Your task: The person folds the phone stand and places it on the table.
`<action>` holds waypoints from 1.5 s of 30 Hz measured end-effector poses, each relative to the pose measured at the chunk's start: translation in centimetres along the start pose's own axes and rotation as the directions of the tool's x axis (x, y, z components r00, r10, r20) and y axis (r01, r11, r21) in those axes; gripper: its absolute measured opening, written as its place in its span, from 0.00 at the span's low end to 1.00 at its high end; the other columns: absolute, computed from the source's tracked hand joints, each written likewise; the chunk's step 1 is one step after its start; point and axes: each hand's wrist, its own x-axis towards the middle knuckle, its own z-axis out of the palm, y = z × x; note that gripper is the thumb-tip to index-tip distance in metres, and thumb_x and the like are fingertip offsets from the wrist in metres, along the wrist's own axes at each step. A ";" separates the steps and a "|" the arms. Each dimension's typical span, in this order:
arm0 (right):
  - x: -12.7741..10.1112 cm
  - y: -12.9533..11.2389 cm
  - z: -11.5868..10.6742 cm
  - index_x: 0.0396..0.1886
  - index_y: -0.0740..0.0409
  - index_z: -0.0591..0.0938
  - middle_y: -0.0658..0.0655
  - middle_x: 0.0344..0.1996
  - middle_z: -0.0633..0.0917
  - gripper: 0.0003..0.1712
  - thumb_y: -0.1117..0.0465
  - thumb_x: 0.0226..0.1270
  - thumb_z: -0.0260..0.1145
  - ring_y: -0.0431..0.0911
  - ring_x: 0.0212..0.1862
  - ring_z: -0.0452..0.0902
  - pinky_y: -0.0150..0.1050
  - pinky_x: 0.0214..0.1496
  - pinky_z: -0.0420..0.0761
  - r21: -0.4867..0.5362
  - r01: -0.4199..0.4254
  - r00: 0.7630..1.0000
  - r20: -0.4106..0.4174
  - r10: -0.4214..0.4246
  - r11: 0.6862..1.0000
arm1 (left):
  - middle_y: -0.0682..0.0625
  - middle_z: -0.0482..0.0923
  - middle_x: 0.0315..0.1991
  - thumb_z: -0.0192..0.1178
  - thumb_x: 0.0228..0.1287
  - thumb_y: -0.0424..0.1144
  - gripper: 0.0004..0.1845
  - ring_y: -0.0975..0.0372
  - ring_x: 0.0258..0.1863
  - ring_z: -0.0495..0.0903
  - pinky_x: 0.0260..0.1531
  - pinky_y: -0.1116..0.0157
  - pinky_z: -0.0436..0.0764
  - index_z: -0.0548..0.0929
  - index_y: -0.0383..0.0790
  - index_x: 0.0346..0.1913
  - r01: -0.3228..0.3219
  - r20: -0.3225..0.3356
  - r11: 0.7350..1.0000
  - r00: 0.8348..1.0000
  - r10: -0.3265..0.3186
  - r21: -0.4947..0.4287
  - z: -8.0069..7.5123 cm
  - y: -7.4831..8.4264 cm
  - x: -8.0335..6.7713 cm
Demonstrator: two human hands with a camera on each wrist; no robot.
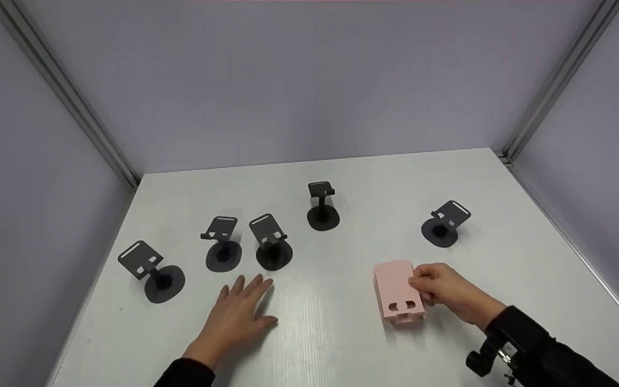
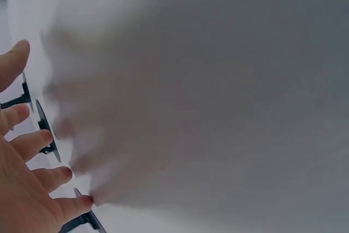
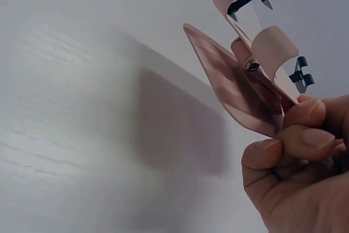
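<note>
My right hand (image 1: pixel 452 290) pinches the right edge of a pink phone stand (image 1: pixel 397 287) between thumb and curled fingers. The stand is folded nearly flat; in the right wrist view its base plate (image 3: pixel 229 85) and curved lips show, and its shadow lies apart from it, so it is held above the table. My left hand (image 1: pixel 237 317), palm down with fingers spread, hovers over the table and holds nothing. Nearest its fingertips is an unfolded black phone stand (image 1: pixel 274 254) with a round base.
More black phone stands stand at the far left (image 1: pixel 164 284), beside the left-middle one (image 1: pixel 223 255), at the back (image 1: pixel 323 217) and at the right (image 1: pixel 440 232). The white table (image 1: pixel 331 344) has purple-grey panels (image 1: pixel 315 80) around its back and sides.
</note>
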 end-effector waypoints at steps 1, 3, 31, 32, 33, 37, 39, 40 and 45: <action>-0.1 0.2 -0.2 0.28 0.57 0.72 0.47 0.17 0.71 0.14 0.62 0.77 0.60 0.38 0.22 0.64 0.32 0.28 0.65 0.001 -0.009 1.000 0.004 0.009 1.000 | 0.43 0.67 0.75 0.70 0.59 0.60 0.43 0.33 0.74 0.59 0.69 0.29 0.56 0.70 0.48 0.74 0.013 0.004 1.000 1.000 -0.013 0.009 0.0 -0.2 -0.1; -0.3 0.6 -0.5 0.27 0.56 0.71 0.47 0.17 0.71 0.14 0.62 0.77 0.60 0.38 0.22 0.64 0.32 0.28 0.65 0.000 -0.026 1.000 0.009 0.026 1.000 | 0.43 0.66 0.76 0.70 0.58 0.62 0.44 0.33 0.75 0.57 0.70 0.28 0.53 0.70 0.49 0.75 0.036 0.014 0.999 0.999 -0.036 0.023 0.0 -0.5 -0.3; 0.3 2.2 -1.0 0.24 0.59 0.78 0.48 0.13 0.70 0.16 0.61 0.75 0.62 0.39 0.19 0.61 0.32 0.22 0.61 -0.242 -0.268 0.953 -0.212 0.218 0.933 | 0.41 0.62 0.78 0.69 0.57 0.65 0.44 0.33 0.76 0.54 0.69 0.27 0.54 0.73 0.48 0.73 0.048 0.050 0.999 0.998 -0.049 0.021 -0.4 -0.7 -0.6; 0.3 2.2 -1.0 0.23 0.58 0.77 0.47 0.13 0.70 0.17 0.61 0.75 0.62 0.39 0.18 0.61 0.32 0.22 0.61 -0.252 -0.279 0.949 -0.218 0.226 0.927 | 0.41 0.62 0.78 0.69 0.57 0.65 0.44 0.33 0.76 0.54 0.69 0.27 0.54 0.73 0.48 0.73 0.047 0.052 0.999 0.998 -0.048 0.023 -0.5 -0.7 -0.6; 0.3 2.2 -1.0 0.22 0.58 0.77 0.47 0.13 0.70 0.17 0.61 0.75 0.62 0.40 0.18 0.61 0.33 0.22 0.61 -0.260 -0.284 0.948 -0.220 0.230 0.923 | 0.41 0.62 0.78 0.69 0.57 0.65 0.44 0.33 0.76 0.54 0.69 0.27 0.54 0.73 0.48 0.73 0.046 0.052 0.999 0.998 -0.047 0.025 -0.5 -0.7 -0.6; 0.3 2.2 -1.1 0.21 0.56 0.75 0.47 0.13 0.69 0.18 0.60 0.74 0.63 0.40 0.18 0.60 0.33 0.22 0.60 -0.273 -0.292 0.946 -0.220 0.236 0.917 | 0.40 0.62 0.77 0.70 0.57 0.64 0.44 0.32 0.76 0.55 0.68 0.27 0.55 0.73 0.48 0.73 0.040 0.046 0.999 0.998 -0.042 0.032 -0.5 -0.8 -0.6; 0.4 2.2 -1.2 0.21 0.56 0.75 0.47 0.14 0.69 0.18 0.59 0.74 0.63 0.40 0.19 0.60 0.33 0.22 0.59 -0.272 -0.294 0.947 -0.215 0.240 0.916 | 0.40 0.62 0.77 0.70 0.57 0.64 0.44 0.32 0.76 0.55 0.68 0.27 0.55 0.73 0.48 0.73 0.042 0.042 0.999 0.998 -0.043 0.033 -0.5 -0.8 -0.6; 0.4 2.2 -1.2 0.21 0.56 0.75 0.47 0.14 0.69 0.18 0.59 0.74 0.63 0.40 0.19 0.60 0.33 0.22 0.59 -0.271 -0.296 0.946 -0.214 0.242 0.916 | 0.40 0.62 0.77 0.70 0.57 0.64 0.44 0.32 0.76 0.55 0.68 0.27 0.54 0.73 0.48 0.73 0.042 0.041 0.999 0.998 -0.043 0.033 -0.5 -0.8 -0.6; 0.4 2.2 -1.3 0.22 0.57 0.75 0.48 0.14 0.69 0.17 0.59 0.74 0.63 0.40 0.18 0.60 0.33 0.22 0.59 -0.273 -0.300 0.946 -0.209 0.249 0.914 | 0.40 0.62 0.77 0.69 0.57 0.65 0.44 0.32 0.76 0.54 0.69 0.27 0.54 0.73 0.48 0.73 0.044 0.041 0.999 0.998 -0.045 0.028 -0.5 -0.8 -0.6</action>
